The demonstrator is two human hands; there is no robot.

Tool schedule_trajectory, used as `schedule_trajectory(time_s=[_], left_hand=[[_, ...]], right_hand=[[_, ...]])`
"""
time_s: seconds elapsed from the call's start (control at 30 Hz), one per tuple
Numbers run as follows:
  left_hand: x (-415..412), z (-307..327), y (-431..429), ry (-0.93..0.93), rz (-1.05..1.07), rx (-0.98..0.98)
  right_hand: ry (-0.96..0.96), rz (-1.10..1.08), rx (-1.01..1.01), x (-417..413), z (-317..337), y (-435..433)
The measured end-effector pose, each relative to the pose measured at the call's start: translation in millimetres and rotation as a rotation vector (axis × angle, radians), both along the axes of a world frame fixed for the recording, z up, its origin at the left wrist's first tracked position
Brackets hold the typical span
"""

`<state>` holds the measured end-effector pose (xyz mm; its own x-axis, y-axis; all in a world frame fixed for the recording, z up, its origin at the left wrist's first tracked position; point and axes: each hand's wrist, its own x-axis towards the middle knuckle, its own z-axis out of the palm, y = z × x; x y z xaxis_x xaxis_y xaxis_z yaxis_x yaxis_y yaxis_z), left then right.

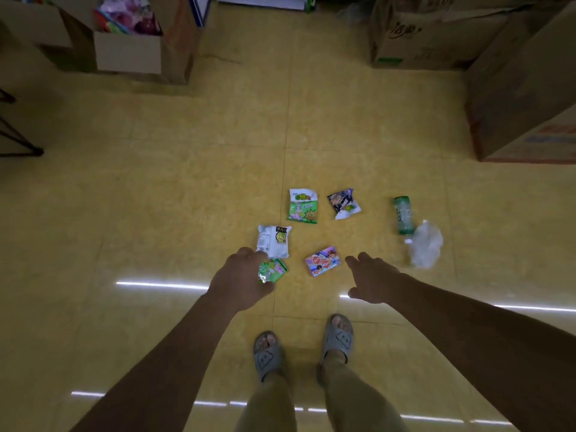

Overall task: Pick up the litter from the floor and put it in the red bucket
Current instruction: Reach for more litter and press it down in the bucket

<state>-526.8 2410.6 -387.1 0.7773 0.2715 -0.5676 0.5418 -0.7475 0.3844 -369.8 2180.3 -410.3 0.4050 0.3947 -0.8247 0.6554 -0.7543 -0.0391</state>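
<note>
My right hand hangs spread and empty. The pink-and-purple rectangular snack packet lies on the yellow tiled floor just off its fingertips at nine o'clock, long axis running eight to two. My left hand curls round a small green crinkled wrapper, so I'd use the right. A white flat pouch sits apart at ten o'clock; nothing blocks. No red bucket in view.
</note>
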Motion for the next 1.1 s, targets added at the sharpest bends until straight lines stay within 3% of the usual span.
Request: schedule_trajectory(time_s=[0.4,0.83,1.1], left_hand=[[19,-249,-19,0.205,0.064,0.133],[3,-453,-12,0.255,0.023,0.176],[-13,-545,4,0.292,0.022,0.240]], right_hand=[[-0.048,-0.031,-0.080,33,-256,-3],[-0.082,-0.051,-0.008,23,-441,14],[-0.237,0.043,0.010,19,-523,10]])
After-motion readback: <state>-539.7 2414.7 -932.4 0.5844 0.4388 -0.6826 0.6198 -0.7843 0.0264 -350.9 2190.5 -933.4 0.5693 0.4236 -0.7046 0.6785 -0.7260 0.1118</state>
